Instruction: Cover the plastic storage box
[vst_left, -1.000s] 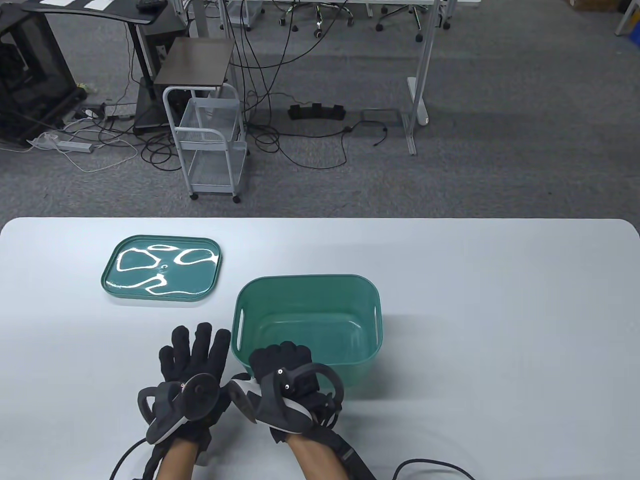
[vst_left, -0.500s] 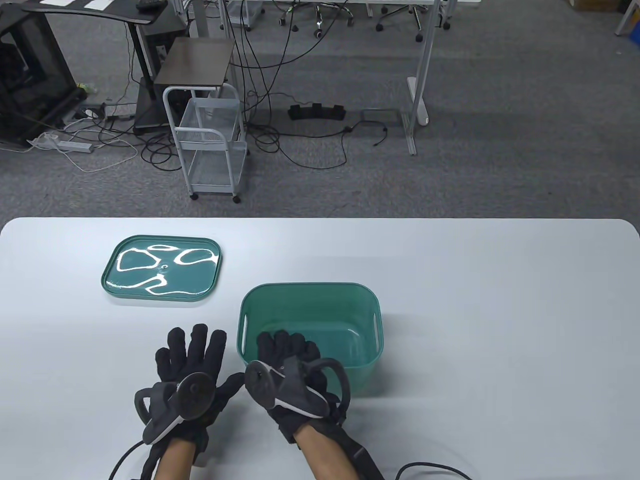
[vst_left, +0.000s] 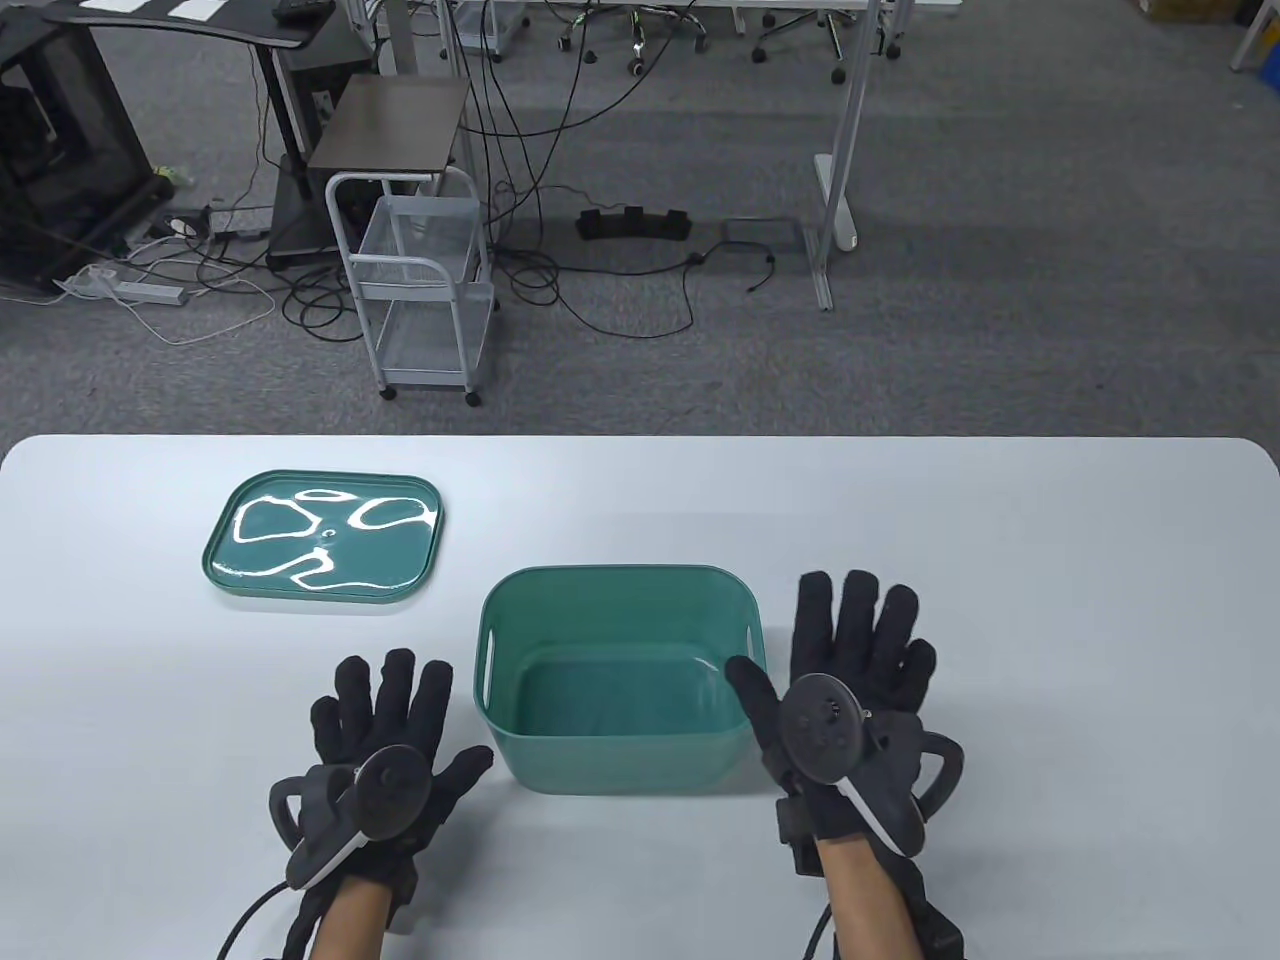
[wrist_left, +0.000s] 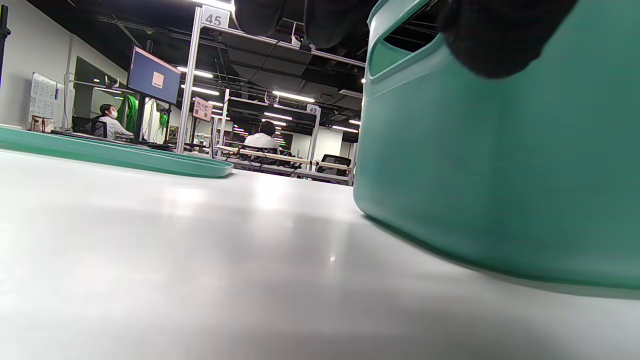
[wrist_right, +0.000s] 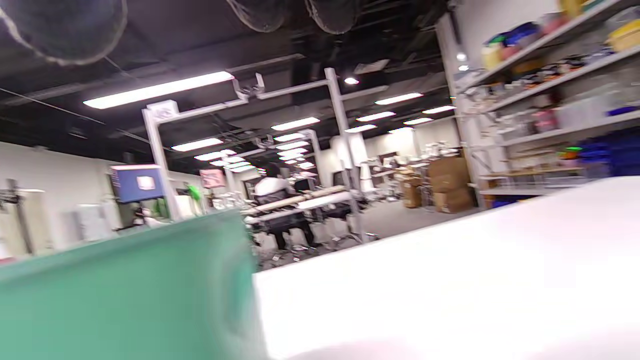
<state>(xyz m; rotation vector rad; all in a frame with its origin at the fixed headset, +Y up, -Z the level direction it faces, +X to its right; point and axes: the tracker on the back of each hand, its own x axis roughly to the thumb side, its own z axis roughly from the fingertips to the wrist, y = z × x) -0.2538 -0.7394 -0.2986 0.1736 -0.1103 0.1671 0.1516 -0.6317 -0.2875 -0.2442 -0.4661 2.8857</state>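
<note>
Presently the green plastic storage box (vst_left: 622, 680) stands upright and open-topped on the white table (vst_left: 1000, 560), toward the near middle, its long axis running left to right with a slot handle in each short end wall. Its green lid (vst_left: 325, 536) lies flat to the far left, well apart from the box, long axis also left to right. The left hand (vst_left: 375, 745) rests near the box's left end, fingers spread and holding nothing; the left wrist view shows the box wall (wrist_left: 500, 175) just beside it. The right hand (vst_left: 850, 690) sits by the box's right end, fingers splayed wide, thumb beside the right rim, gripping nothing.
</note>
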